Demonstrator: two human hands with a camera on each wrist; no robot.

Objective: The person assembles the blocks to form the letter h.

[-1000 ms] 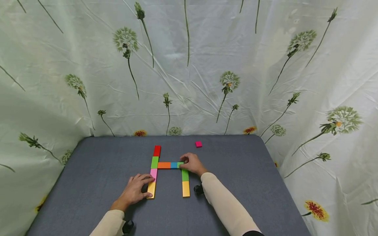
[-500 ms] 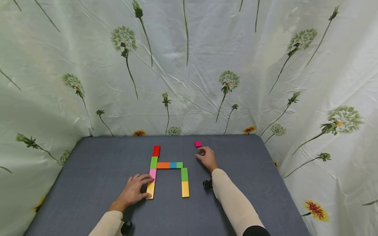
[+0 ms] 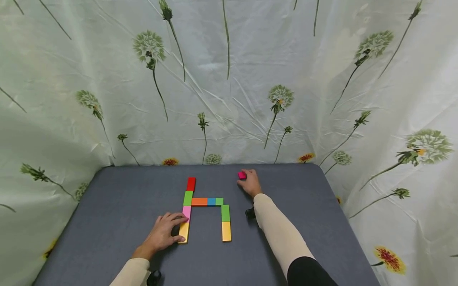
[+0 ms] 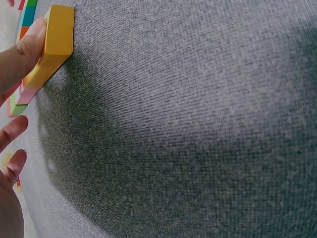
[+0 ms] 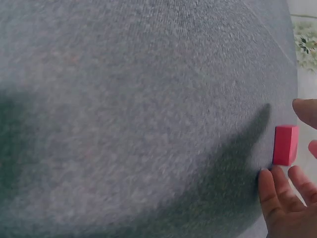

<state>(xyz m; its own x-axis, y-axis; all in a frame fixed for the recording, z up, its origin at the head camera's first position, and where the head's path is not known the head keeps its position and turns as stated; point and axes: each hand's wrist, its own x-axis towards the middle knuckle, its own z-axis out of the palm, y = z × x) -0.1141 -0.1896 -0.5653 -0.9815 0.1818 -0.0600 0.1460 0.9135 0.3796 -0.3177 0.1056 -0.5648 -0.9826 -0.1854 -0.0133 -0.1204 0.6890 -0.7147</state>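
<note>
Coloured blocks lie flat in joined rows. The left column has a red block (image 3: 191, 184), a green block (image 3: 187, 198), a pink block (image 3: 187, 211) and a yellow block (image 3: 184, 232). My left hand (image 3: 161, 233) rests against it, thumb on the yellow block and a fingertip at the pink one. An orange block (image 3: 199, 202), a blue block (image 3: 211, 201) and a small green block (image 3: 219, 201) form the crossbar. Below its right end come a green block (image 3: 225, 213) and a yellow block (image 3: 226, 231). My right hand (image 3: 252, 184) spreads thumb and fingers around a magenta block (image 5: 285, 145), its thumb apart from it.
The grey table (image 3: 286, 222) ends at the back against a hanging white curtain (image 3: 236, 99) printed with dandelions. The magenta block lies close to that back edge, away from the joined blocks.
My right hand has left the small green block at the crossbar's end and moved back and right to the magenta block. The left hand stays at the left column.
</note>
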